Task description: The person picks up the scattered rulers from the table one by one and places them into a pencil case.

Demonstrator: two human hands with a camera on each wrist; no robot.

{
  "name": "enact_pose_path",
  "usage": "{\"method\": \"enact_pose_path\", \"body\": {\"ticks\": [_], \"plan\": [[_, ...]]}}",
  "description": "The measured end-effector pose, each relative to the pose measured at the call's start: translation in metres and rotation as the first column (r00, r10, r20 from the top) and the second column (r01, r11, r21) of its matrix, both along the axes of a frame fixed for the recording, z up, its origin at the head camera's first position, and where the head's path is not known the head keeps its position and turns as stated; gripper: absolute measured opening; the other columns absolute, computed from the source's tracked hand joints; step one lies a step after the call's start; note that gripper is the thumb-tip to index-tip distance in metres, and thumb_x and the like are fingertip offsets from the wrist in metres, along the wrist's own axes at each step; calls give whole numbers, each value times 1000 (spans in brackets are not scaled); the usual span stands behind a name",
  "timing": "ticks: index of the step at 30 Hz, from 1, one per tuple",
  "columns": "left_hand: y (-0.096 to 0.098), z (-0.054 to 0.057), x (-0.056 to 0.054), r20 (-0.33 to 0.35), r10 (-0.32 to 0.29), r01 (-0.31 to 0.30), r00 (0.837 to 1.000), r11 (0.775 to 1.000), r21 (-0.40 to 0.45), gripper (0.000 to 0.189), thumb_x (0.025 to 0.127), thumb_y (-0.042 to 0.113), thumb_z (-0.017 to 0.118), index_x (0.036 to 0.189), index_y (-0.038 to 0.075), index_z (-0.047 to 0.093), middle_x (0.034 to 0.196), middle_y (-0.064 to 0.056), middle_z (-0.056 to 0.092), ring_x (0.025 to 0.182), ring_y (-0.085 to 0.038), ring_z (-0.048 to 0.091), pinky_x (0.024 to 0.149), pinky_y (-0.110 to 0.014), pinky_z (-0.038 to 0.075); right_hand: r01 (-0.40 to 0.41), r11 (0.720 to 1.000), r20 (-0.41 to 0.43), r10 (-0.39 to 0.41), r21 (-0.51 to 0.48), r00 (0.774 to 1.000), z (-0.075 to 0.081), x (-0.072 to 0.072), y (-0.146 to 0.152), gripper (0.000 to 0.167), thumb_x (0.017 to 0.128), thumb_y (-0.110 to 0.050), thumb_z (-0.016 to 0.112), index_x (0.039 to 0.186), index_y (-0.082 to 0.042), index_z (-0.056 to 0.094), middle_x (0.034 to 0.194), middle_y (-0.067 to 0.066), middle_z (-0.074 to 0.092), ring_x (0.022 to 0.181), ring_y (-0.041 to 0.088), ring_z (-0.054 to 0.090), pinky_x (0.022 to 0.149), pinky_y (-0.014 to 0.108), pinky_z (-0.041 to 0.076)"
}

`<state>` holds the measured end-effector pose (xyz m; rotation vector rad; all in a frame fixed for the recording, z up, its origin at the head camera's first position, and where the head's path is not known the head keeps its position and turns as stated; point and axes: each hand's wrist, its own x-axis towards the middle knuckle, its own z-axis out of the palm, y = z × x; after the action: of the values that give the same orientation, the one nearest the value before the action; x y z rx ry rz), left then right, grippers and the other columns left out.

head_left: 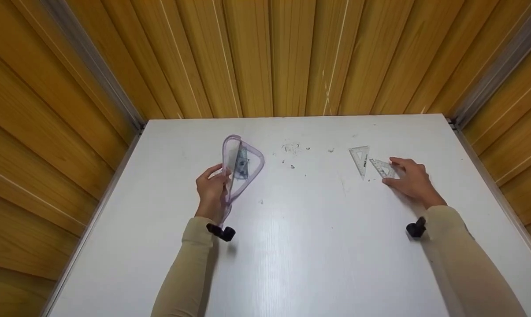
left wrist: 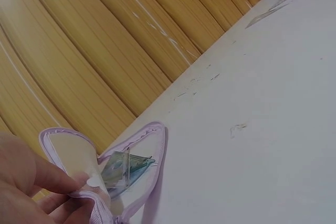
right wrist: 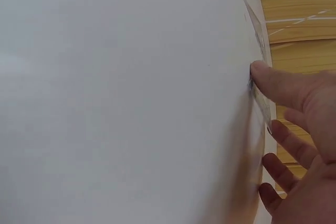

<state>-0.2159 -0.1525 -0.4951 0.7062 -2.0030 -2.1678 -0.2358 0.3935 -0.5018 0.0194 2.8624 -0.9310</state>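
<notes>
My left hand (head_left: pixel 211 189) grips one edge of a clear zip pouch (head_left: pixel 262 162) with lilac trim. The pouch's mouth gapes in the left wrist view, and bluish transparent drawing pieces (left wrist: pixel 126 171) lie inside it. Over on the right, my right hand (head_left: pixel 413 181) pinches a small clear set square (head_left: pixel 382 167) by its edges, thumb on the near side and index finger on the far side. Just left of that piece, a second clear set square (head_left: pixel 359 159), longer and narrower, lies on the table. In the right wrist view the thumb (right wrist: pixel 273 82) covers part of the pinched set square.
Dark specks and scuff marks (head_left: pixel 291 147) dot the white table (head_left: pixel 300 246) between the hands. Wood-patterned panels (head_left: pixel 287 57) rise behind the table and along both sides. A small black device (head_left: pixel 221 232) is strapped at each wrist.
</notes>
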Motion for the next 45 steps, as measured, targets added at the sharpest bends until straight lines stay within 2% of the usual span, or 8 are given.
{"method": "enact_pose_path", "body": {"ticks": [5,9,14,17,22,29,35,45], "plan": [[0,1,0,-2,-11,11,1000,1000,8,43,90,-2,66,132,8,68,113,-16,74,89,-24,61,66,-30,45,19,999,14,-18,-50,1000,3,-2,-2,75,96,-23,74,157,-3,37,152,29,38,126,46,46,101,60,40],[-1,1,-1,8,1,-1,1000,1000,7,42,90,-2,67,130,9,70,112,-16,74,88,-23,62,65,-30,45,45,996,7,-44,-73,999,7,-3,-3,70,96,-16,72,156,-2,40,148,28,43,116,40,51,94,51,45],[-1,1,-1,21,4,-4,1000,1000,-11,42,89,-1,68,129,10,71,112,-15,74,89,-23,60,69,-32,45,79,989,3,-79,-122,997,9,-4,0,62,96,-8,69,153,-1,45,147,26,49,117,37,56,82,30,52],[-1,1,-2,12,0,0,1000,1000,-2,43,89,-3,67,130,9,70,112,-15,74,88,-23,59,68,-31,44,88,978,5,-89,-191,996,9,-4,2,57,96,-4,68,150,0,49,144,26,52,110,29,64,74,22,55],[-2,0,-2,1,-7,7,1000,1000,7,42,90,-3,66,130,8,70,113,-18,74,85,-22,60,63,-28,44,117,949,9,-119,-292,993,8,-3,6,51,97,-4,67,146,1,54,141,25,56,96,10,67,77,23,57],[-2,0,-1,-1,-10,10,1000,1000,14,42,89,-3,66,129,8,70,115,-20,74,79,-19,60,57,-25,41,206,895,81,-190,-396,979,4,-3,10,48,99,-12,68,144,-2,56,141,20,52,101,12,64,83,23,56],[-3,-1,0,6,-2,2,1000,999,33,43,88,-4,67,129,8,70,113,-19,74,79,-19,59,56,-25,41,237,843,123,-202,-483,972,3,-2,12,49,99,-16,69,144,-1,56,134,14,53,100,7,66,87,26,55],[-3,-1,-1,15,-2,1,1000,999,32,45,88,-3,66,131,8,69,113,-16,75,87,-22,61,64,-29,43,277,806,155,-230,-524,961,3,-3,13,51,98,-17,71,145,-3,56,132,9,52,101,8,66,88,26,55]]}}
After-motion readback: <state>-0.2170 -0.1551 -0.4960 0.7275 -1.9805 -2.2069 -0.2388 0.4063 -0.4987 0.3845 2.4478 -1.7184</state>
